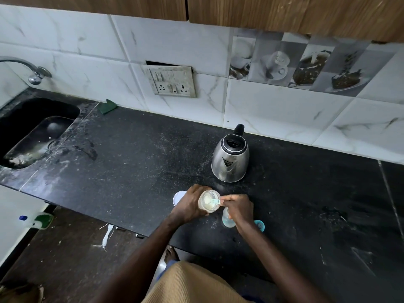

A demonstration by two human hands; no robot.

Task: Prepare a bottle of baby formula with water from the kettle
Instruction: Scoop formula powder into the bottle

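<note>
My left hand (pixel 189 205) grips a clear jar of pale formula powder (pixel 208 201), tilted toward my right side. My right hand (pixel 238 207) pinches a small blue-green scoop (pixel 215 201) whose bowl sits inside the jar's mouth with powder on it. Under my right hand stands a clear baby bottle (pixel 227 219), partly hidden by the fingers. A blue bottle cap (pixel 260 225) lies on the counter just right of my right wrist. The steel kettle (pixel 230 159) with a black handle stands upright behind the jar, its lid closed.
A white lid (pixel 178 197) lies on the black counter (pixel 131 162) left of my left hand. A sink (pixel 32 132) with a tap (pixel 32 71) is at far left. A wall socket panel (pixel 172 82) sits on the tiled wall. Green scrub pad (pixel 107 106) near the wall.
</note>
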